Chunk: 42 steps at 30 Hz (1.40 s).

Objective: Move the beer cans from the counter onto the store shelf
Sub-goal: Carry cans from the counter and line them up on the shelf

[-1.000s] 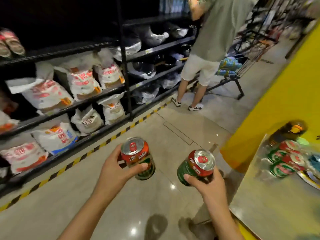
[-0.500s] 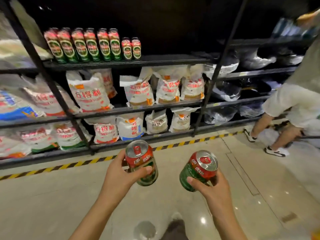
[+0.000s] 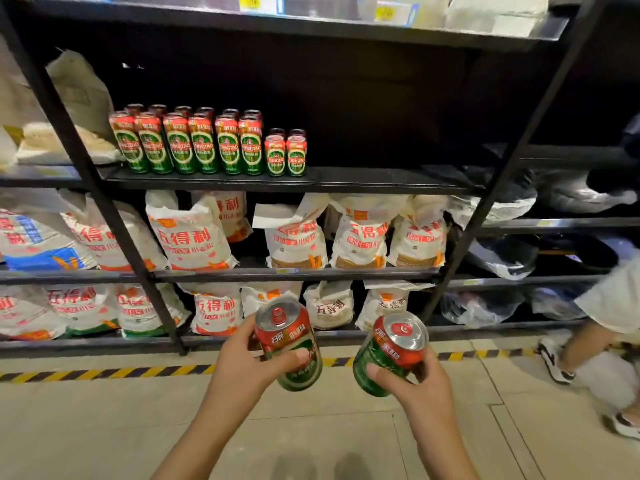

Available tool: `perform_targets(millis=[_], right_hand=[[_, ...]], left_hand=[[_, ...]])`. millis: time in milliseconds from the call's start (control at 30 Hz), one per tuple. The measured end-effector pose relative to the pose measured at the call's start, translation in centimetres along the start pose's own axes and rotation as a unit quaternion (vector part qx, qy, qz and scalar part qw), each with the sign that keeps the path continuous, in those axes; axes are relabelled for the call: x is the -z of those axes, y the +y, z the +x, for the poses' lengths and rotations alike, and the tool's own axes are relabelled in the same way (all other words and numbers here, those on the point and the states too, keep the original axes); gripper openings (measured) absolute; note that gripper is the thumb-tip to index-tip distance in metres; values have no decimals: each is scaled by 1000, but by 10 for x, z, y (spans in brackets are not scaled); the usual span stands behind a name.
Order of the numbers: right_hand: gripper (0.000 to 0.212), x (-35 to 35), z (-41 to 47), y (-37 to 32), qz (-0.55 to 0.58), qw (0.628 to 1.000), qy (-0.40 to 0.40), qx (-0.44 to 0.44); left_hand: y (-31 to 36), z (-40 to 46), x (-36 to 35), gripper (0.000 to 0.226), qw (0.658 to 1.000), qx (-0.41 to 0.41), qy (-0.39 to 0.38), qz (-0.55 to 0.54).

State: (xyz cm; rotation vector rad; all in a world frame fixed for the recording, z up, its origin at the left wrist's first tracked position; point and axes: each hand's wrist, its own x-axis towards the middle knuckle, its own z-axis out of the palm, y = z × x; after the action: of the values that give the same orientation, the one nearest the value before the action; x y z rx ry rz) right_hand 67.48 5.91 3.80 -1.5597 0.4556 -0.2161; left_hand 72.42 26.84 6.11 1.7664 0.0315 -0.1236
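Midway: left hand (image 3: 242, 362) curled round one beer can (image 3: 289, 344), right hand (image 3: 415, 382) round second can (image 3: 389, 353), both held low before shelf (image 3: 346, 180). Cans already shelved (image 3: 207, 143); space at right free. Counter out of view.

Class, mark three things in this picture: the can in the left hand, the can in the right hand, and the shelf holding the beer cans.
Left-hand can (image 3: 289, 344), head view: red upper side.
Right-hand can (image 3: 389, 355), head view: its side.
Beer shelf (image 3: 381, 180), head view: bare front edge, right of the cans.
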Motion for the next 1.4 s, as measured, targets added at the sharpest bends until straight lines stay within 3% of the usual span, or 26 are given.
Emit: perform_targets(millis=[200,400,900,1133,1400], right_hand=[[58,-21,77,-20,-5,999,-54,-2],[59,-47,164,-33,-3,998,-68,-9],[65,-86,374,-62,-10,999,-27,-23],[64,-99,459,-74,1,997,-76,-32],[55,-99,556,-102,-20,993,-118,24]], left_hand=[[10,61,1,47,999,16,51,-9],[13,148,-1,44,996,28,77,-16],[55,391,-55,48,1000,7,-22,6],[68,453,-80,48,1000,3,-6,11],[92,530,-114,52,1000,-11,8,24]])
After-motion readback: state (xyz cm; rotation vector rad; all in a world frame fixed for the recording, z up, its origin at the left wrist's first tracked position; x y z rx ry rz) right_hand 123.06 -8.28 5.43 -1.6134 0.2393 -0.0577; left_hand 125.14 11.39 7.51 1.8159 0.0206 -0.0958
